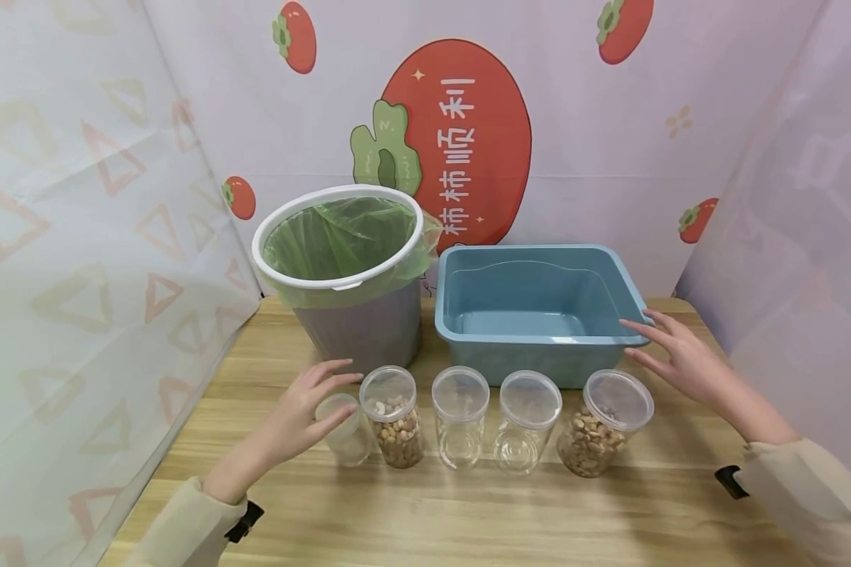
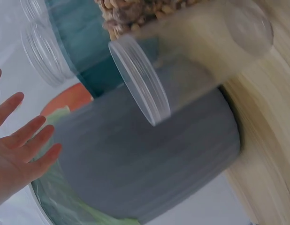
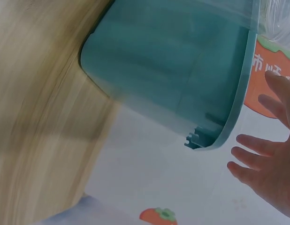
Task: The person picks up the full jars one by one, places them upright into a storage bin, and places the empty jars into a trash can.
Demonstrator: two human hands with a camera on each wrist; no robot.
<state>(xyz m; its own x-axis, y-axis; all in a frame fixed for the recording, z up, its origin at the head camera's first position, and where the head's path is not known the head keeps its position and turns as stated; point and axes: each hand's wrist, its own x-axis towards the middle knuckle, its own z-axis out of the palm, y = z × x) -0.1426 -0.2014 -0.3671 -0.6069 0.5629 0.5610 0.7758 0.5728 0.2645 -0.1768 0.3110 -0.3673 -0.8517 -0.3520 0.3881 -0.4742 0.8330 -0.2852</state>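
Note:
Several clear lidded jars stand in a row on the wooden table. My left hand (image 1: 301, 413), fingers spread, hovers beside the leftmost jar (image 1: 349, 441), a see-through one with no nuts visible in it. To its right is a jar of mixed nuts (image 1: 399, 437). Two clear jars follow, a middle jar (image 1: 461, 433) and another jar (image 1: 521, 441), both without contents. At the right end a second nut jar (image 1: 592, 441) tilts outward in the head view. My right hand (image 1: 688, 362) is spread above and right of that jar, overlapping the basin's corner, holding nothing.
Behind the jars at left stands a grey bin (image 1: 369, 327) with a white rim and green liner bag (image 1: 347, 236). A blue plastic basin (image 1: 532, 358) sits right of it. A printed cloth (image 1: 574, 157) hangs behind and along both sides of the table (image 1: 425, 520).

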